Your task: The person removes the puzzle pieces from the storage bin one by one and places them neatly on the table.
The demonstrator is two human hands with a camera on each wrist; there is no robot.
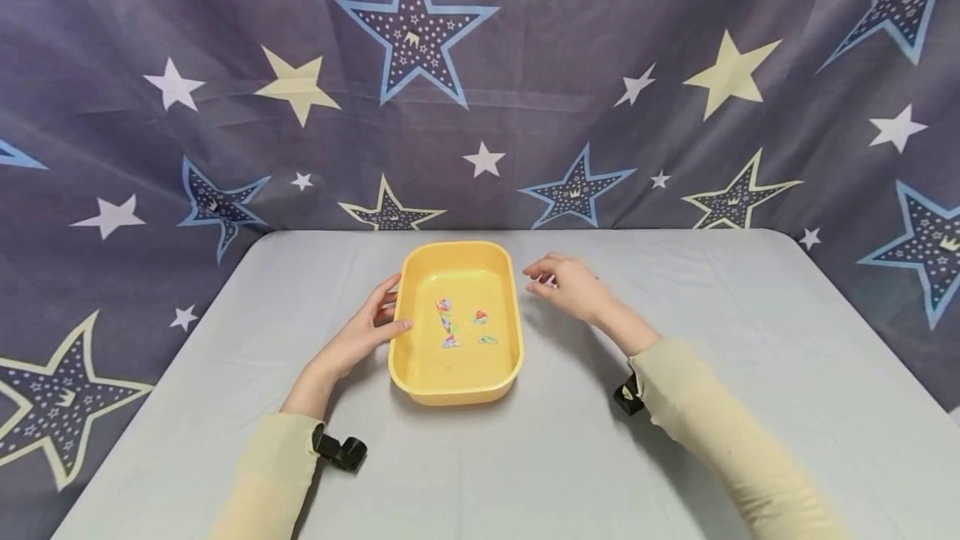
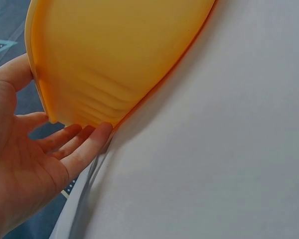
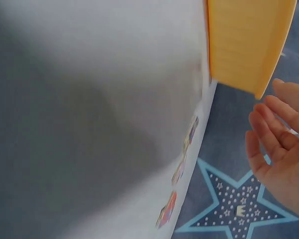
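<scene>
A yellow plastic basin (image 1: 465,373) with rounded corners stands on the table in the head view. My left hand (image 1: 356,340) holds its left side, thumb over the rim and fingers against the outer wall; the left wrist view shows these fingers (image 2: 87,149) along the wall. Inside lie several small colourful sticker-like pieces (image 1: 447,323), including a red-topped one (image 1: 480,317) and a greenish one (image 1: 488,340). To the right of the basin hovers my right hand (image 1: 573,286), fingers loosely bent and nothing visible between them. More colourful flat pieces (image 3: 178,172) lie on the table near it.
A pale grey cloth covers the table (image 1: 465,473). Behind it hangs a dark curtain (image 1: 480,115) printed with stars. Black wrist camera mounts (image 1: 341,450) sit at both cuffs.
</scene>
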